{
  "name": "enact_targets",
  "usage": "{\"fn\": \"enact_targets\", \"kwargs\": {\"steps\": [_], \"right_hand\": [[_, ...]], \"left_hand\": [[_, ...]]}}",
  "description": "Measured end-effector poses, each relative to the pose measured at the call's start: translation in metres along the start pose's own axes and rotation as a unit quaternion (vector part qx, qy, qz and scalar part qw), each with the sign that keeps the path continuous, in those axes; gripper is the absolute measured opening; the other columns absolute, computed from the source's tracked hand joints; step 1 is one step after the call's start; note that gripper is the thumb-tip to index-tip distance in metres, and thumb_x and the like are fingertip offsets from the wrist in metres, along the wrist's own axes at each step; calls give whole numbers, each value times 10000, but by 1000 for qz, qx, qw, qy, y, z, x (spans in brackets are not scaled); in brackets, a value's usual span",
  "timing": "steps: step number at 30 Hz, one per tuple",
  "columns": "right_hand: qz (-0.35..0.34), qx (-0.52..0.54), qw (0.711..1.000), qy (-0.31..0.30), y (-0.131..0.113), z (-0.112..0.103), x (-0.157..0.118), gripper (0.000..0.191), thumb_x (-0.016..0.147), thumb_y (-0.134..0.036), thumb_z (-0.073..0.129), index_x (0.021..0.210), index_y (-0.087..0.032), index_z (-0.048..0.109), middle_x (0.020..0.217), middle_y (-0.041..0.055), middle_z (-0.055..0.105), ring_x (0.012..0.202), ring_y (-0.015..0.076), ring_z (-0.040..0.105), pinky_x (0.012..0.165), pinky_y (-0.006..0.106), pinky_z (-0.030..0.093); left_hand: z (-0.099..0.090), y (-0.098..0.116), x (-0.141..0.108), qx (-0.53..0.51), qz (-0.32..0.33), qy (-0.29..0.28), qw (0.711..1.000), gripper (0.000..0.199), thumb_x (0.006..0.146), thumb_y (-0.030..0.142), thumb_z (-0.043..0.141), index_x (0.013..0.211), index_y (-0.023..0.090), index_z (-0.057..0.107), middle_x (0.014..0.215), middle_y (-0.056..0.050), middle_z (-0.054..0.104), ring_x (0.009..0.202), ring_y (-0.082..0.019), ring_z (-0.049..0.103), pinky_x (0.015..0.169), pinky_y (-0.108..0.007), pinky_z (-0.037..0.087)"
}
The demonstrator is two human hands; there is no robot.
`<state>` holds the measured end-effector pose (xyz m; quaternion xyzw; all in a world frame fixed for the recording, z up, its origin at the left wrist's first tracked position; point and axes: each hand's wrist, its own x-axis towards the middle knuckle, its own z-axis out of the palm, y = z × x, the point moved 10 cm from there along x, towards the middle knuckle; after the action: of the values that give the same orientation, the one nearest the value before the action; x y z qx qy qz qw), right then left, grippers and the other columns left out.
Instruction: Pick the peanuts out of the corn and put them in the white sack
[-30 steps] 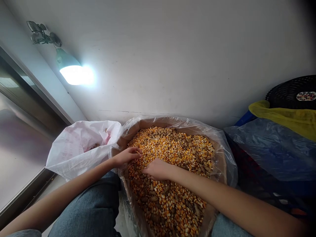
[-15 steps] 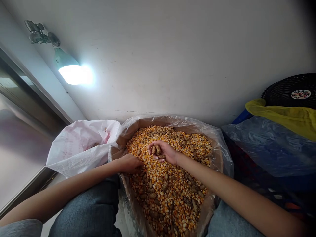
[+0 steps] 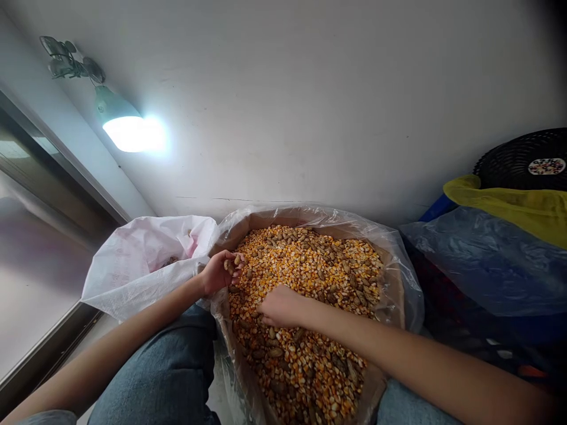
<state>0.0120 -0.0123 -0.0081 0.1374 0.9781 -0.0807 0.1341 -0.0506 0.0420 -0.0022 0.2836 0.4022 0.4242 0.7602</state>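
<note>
Peanuts in the shell (image 3: 231,265) sit clutched in the left hand (image 3: 217,274), fingers curled, over the left rim of the cardboard box (image 3: 292,217), near the white woven sack (image 3: 142,254); the right hand (image 3: 281,307), fingertips hidden, presses into the corn kernels (image 3: 310,260), so its grip can't be told.

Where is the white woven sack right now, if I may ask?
In the head view, the white woven sack lies left of the plastic-lined cardboard box, just beyond the left hand.

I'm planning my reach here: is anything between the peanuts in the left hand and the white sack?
Nothing visible blocks them. The left hand holding the peanuts sits right beside the white sack, with only the sack's raised edge between.
</note>
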Motion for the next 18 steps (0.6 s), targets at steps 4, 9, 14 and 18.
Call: {"fn": "enact_targets", "kwargs": {"steps": [4, 9, 14, 18], "right_hand": [[10, 12, 1000, 2, 0, 5, 7, 221, 733, -221, 455, 738, -136, 659, 722, 119, 651, 688, 234, 596, 558, 304, 413], [93, 469, 877, 51, 46, -5, -4, 266, 709, -362, 454, 762, -162, 621, 625, 21, 589, 519, 108, 498, 430, 200, 323], [104, 802, 583, 82, 75, -2, -16, 254, 709, -386, 390, 687, -165, 512, 601, -17, 506, 445, 59, 431, 327, 156, 199], [130, 786, 598, 87, 79, 5, -17, 316, 670, -478, 483, 644, -162, 480, 648, -15, 529, 468, 58, 458, 338, 150, 235]], "left_hand": [[-3, -1, 2, 187, 17, 29, 982, 238, 739, 378, 389, 669, 157, 439, 557, 42, 352, 418, -54, 293, 372, -177, 221], [20, -9, 3, 665, 52, -8, 745, 279, 723, 431, 461, 719, 164, 543, 557, 26, 480, 487, -80, 393, 474, -202, 282], [42, -51, 0, 865, 8, -119, 487, 297, 688, 456, 494, 811, 207, 600, 654, -35, 609, 573, -163, 532, 506, -237, 347], [46, -65, 1, 891, 1, -145, 430, 228, 696, 373, 508, 817, 210, 613, 705, -53, 635, 600, -180, 563, 527, -251, 381]]}}
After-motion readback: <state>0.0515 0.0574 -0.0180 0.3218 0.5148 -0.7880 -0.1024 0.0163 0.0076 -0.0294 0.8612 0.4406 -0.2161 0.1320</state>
